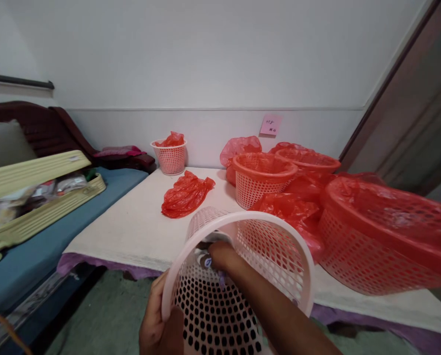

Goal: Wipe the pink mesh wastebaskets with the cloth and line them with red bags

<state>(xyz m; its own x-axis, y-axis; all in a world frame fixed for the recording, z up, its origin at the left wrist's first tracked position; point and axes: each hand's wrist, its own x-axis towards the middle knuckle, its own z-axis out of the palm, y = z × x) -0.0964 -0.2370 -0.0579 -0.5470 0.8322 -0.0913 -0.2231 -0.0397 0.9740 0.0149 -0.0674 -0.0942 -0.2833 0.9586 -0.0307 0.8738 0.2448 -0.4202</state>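
My left hand [160, 323] grips the rim and outer wall of a white perforated plastic basket [242, 276], held tilted with its mouth towards me. My right hand [220, 260] reaches deep inside the basket, fingers closed on a small blue-and-white thing [204, 260] against the bottom; I cannot make out what it is. The forearm fills the lower part of the basket's mouth.
A table with a cream cloth [139, 227] carries a crumpled red plastic bag [185, 195], a small white basket with a red bag [169, 157], and several orange-red baskets [263, 180] lined with red bags, the largest [383, 241] at right. A blue bed [39, 251] with a yellow case [39, 197] lies left.
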